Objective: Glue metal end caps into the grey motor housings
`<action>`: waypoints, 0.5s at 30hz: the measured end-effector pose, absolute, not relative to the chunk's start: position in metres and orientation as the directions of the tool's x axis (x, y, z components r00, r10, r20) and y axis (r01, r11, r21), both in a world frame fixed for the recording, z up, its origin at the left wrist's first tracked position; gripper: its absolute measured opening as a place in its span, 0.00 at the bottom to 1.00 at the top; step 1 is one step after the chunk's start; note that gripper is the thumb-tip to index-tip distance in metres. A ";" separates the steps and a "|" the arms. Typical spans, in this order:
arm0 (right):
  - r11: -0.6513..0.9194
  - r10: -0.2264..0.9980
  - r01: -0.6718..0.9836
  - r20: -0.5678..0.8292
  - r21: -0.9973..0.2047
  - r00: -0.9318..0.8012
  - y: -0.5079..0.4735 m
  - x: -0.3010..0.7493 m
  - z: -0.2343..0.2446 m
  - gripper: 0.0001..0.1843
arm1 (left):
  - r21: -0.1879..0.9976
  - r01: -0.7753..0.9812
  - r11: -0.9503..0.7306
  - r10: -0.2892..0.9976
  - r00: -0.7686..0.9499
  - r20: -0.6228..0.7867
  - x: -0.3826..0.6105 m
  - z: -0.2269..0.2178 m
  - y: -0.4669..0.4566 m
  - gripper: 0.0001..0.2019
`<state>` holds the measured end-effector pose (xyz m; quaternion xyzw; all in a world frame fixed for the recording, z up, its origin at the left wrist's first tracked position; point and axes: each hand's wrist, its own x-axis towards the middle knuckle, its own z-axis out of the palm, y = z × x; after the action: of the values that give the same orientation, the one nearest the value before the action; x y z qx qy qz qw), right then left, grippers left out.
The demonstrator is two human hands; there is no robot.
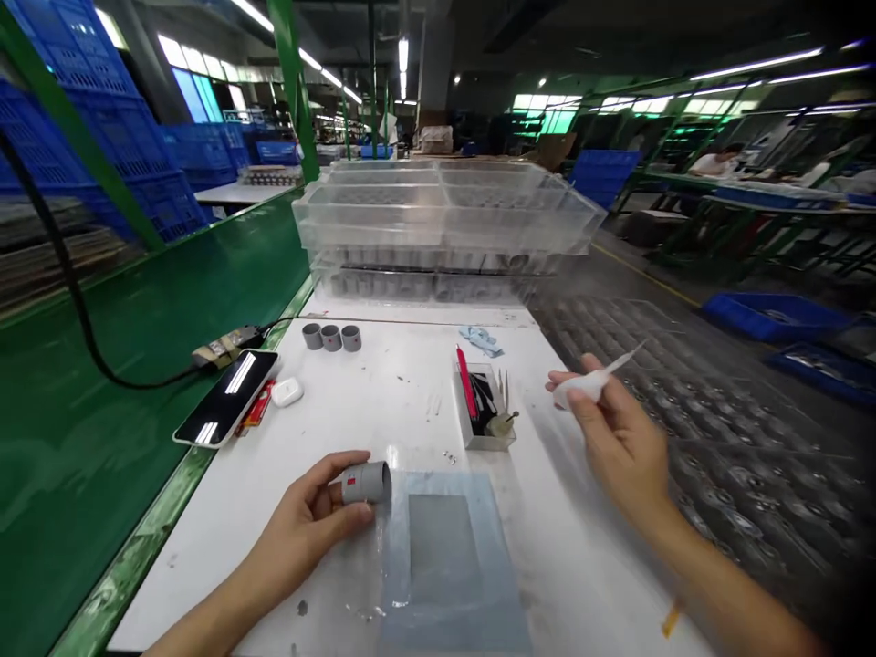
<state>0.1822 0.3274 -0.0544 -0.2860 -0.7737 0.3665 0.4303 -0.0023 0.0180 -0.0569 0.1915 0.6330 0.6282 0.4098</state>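
Between thumb and fingers, my left hand [311, 511] grips a grey cylindrical sleeve [366, 484] with a small red mark, its open end facing right. It is held close to the light-blue sheet [493, 557] that has a grey rectangle in its middle. Over the table's right side, my right hand [620, 429] pinches a small white squeeze bottle [581, 388], whose thin pointed nozzle tilts up and to the right. Three similar grey sleeves [331, 338] stand in a row farther back on the white table [383, 392].
A small tray [489, 438] holds a red pen and thin tools. Crumpled blue cloth [481, 340] lies behind it. At left are a phone [225, 401] and a white case [287, 391]. Stacked clear trays [444, 219] stand at the back; parts-filled trays [718, 456] lie right, below table level.
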 end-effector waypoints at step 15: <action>0.609 0.440 -0.508 0.793 -0.609 -0.422 0.222 0.122 -0.022 0.05 | 0.966 -0.186 0.178 0.840 -0.484 -0.248 -0.005 -0.057 0.014 0.16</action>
<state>0.1219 0.2218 -0.0220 0.0237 -0.7184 0.4416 0.5370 -0.0048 0.0138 -0.0573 0.2591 0.6308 0.5864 0.4371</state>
